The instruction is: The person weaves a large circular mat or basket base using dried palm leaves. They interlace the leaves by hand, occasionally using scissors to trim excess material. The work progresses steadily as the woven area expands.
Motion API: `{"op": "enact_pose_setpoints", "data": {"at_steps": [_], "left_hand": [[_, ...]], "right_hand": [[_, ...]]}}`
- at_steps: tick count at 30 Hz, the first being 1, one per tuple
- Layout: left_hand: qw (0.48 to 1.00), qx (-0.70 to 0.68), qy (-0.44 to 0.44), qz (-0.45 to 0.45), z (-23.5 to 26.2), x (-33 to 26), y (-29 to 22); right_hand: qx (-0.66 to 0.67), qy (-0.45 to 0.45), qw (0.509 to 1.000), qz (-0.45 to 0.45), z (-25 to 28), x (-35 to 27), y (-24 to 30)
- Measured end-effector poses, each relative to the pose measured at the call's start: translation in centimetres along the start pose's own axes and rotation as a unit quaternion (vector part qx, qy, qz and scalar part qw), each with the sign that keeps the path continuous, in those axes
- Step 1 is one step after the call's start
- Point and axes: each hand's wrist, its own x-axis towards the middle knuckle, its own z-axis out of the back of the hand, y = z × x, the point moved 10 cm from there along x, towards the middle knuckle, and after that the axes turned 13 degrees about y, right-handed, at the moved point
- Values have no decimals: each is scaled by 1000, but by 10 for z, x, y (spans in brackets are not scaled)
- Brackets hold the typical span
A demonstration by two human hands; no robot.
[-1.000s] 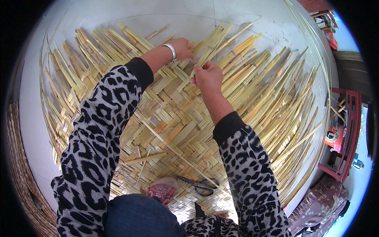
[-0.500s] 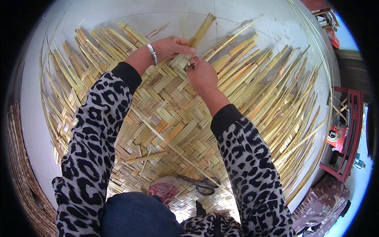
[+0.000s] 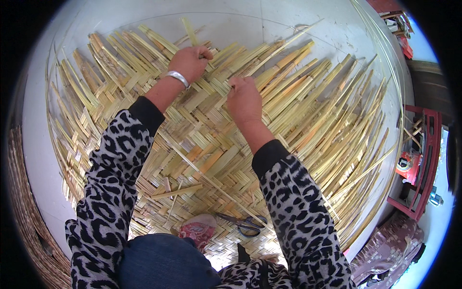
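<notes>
A large woven mat of flat, pale yellow split-cane strips (image 3: 204, 132) lies under both hands, its loose strip ends fanning out at the far edge and both sides. My left hand (image 3: 190, 63), with a silver bracelet at the wrist, is closed over the far edge. A pale strip (image 3: 189, 32) stands up from behind its fingers and appears to be gripped. To its right, my right hand (image 3: 244, 98) is pinched closed low over the weave, beside the loose ends. Whatever lies between its fingertips is hidden.
Black-handled scissors (image 3: 245, 224) lie on the mat near my patterned shoe (image 3: 199, 229). A loose short strip (image 3: 177, 191) rests mid-mat. At the right stand a dark red wooden stool-like frame (image 3: 426, 164) and a floral cloth (image 3: 392, 250). A brown rolled bundle (image 3: 36, 212) is at left.
Both hands held a raised bundle of strips at the far edge; it no longer stands up. My left hand has shifted left with a thin strip, and the hands are farther apart.
</notes>
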Motion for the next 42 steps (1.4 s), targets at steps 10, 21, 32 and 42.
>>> {"op": "enact_pose_setpoints", "data": {"at_steps": [10,21,32,42], "left_hand": [[983,-126,-128,35,12,-45,22],[967,248,-55,-33,-46,-99,-48],[908,289,56,-299,-130,-120,-166],[849,373,91,-364,-145,-126,-184]], "right_hand": [[-244,35,959,141,-23,-37,31],[-249,17,957,145,-20,-91,32],[534,-251,738,-327,45,-355,-252],[779,-312,517,-172,62,-370,-327]]}}
